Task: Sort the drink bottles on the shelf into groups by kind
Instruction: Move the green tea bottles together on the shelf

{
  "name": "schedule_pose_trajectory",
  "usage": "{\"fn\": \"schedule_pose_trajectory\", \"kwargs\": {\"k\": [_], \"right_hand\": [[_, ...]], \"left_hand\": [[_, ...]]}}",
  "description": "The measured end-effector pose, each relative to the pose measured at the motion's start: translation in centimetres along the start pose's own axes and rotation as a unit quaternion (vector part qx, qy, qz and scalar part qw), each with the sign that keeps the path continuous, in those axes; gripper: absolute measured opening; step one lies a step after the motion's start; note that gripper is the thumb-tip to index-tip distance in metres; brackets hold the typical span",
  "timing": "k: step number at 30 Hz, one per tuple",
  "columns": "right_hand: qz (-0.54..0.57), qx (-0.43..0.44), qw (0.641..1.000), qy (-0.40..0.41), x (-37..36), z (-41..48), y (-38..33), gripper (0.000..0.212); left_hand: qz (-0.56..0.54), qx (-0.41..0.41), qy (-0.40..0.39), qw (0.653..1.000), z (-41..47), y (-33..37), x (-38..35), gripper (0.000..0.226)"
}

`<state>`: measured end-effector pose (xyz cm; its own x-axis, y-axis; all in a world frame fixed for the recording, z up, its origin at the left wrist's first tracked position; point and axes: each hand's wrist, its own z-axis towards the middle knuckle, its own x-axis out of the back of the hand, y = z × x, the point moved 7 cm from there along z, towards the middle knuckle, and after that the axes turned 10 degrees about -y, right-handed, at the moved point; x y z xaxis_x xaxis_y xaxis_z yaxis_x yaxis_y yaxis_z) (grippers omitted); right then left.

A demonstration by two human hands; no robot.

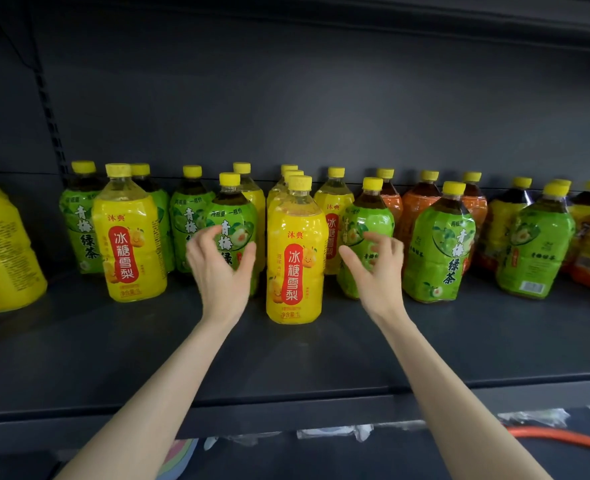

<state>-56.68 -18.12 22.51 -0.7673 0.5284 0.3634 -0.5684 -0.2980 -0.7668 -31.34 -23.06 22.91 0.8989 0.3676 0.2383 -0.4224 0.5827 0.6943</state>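
A dark shelf [286, 362] carries mixed drink bottles with yellow caps. A yellow-label pear drink bottle [295, 258] stands at the front centre. My left hand [217, 268] is open just left of it, in front of a green-label green tea bottle [233, 216], fingers curled and holding nothing. My right hand [378, 271] is open just right of the yellow bottle, in front of another green tea bottle [368, 216]. Another yellow pear bottle [129, 237] stands front left. A green tea bottle [439, 244] stands right of my right hand. Orange-label bottles [416, 202] stand behind.
More green tea bottles [80, 220] line the back left; green, yellow and orange ones [536, 244] crowd the right end. A large yellow pack [2, 251] sits at far left. The shelf's front strip is bare. An orange hose [563, 439] lies below the shelf.
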Motion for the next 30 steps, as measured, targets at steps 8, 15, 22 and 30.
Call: {"fn": "schedule_pose_trajectory", "kwargs": {"k": [8,15,22,30], "right_hand": [[-0.08,-0.058,0.991,0.093,0.0,2.6,2.2,0.104],[-0.045,-0.075,0.994,0.067,0.1,3.2,3.4,0.097],[0.031,-0.025,0.999,0.015,1.3,0.7,2.7,0.092],[0.189,0.002,0.981,-0.038,2.3,-5.0,0.6,0.087]], "left_hand": [[-0.058,0.138,-0.06,0.987,2.7,-4.8,-2.0,0.098],[-0.069,0.151,-0.089,0.982,2.9,-5.7,-2.1,0.096],[-0.039,0.161,-0.089,0.982,1.4,-5.3,-0.4,0.092],[-0.043,0.141,-0.066,0.987,-3.7,-1.6,3.4,0.102]]}}
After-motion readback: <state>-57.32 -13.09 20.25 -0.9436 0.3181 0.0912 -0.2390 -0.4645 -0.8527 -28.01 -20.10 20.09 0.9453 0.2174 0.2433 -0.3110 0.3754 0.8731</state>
